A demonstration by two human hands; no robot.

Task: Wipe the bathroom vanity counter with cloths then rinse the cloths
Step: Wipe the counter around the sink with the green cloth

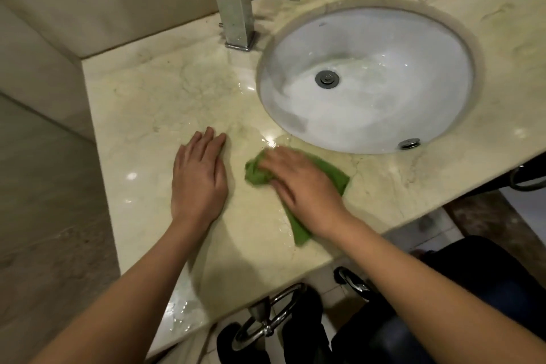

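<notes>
One wide-angle head-worn camera looks forward and steeply down at the worktop [153, 103] from close above its front edge. The sink [384, 38] sits upper right, the faucet [236, 3] at the top, and both forearms [141, 281] enter from the bottom edge.

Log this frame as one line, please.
step: wiping counter | right hand: presses green cloth beside sink | left hand: flat on counter | rinse: not yet

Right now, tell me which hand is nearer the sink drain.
Right. The right hand presses the green cloth just in front of the basin, below the drain; the left hand lies flat farther left.
</notes>
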